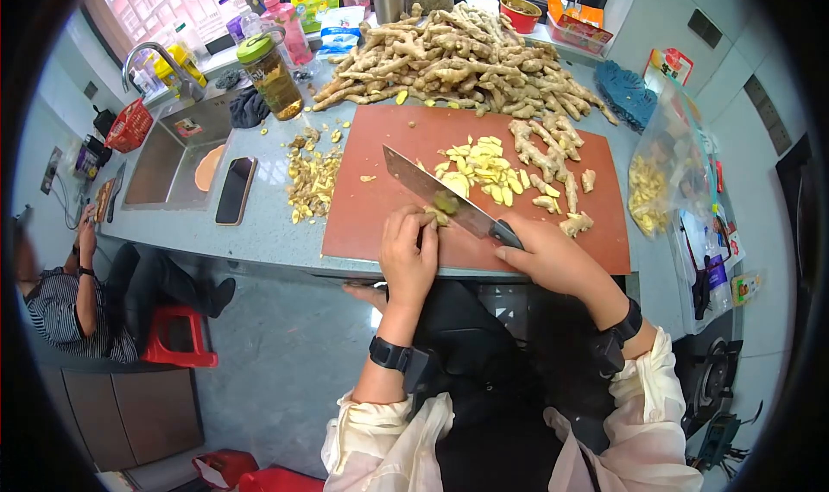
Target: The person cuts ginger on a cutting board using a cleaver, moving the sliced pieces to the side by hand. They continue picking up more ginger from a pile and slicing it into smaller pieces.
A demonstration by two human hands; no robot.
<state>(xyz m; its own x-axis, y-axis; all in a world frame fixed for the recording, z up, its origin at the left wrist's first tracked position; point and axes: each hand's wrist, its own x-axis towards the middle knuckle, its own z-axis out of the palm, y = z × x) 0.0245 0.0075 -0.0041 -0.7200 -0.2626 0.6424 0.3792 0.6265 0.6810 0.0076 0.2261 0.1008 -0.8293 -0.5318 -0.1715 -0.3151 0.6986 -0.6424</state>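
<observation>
My right hand (pixel 548 255) grips the dark handle of a cleaver (pixel 423 183), whose broad blade points up and left over the reddish-brown cutting board (pixel 363 151). A small piece of ginger (pixel 439 218) is under the fingertips of my left hand (pixel 408 249), close against the blade's near side. Some greenish-yellow ginger clings to the blade. Behind the cleaver lies a heap of yellow ginger slices (pixel 485 168). Whole knobbly ginger roots (pixel 544 151) rest on the board's right part.
A large ginger pile (pixel 458 56) covers the counter's back. Ginger trimmings (pixel 313 181) and a phone (pixel 236 192) lie left of the board. Right stands a clear plastic bag (pixel 661 177) holding ginger pieces. Another person (pixel 82 306) sits at far left, beyond the sink (pixel 164 200).
</observation>
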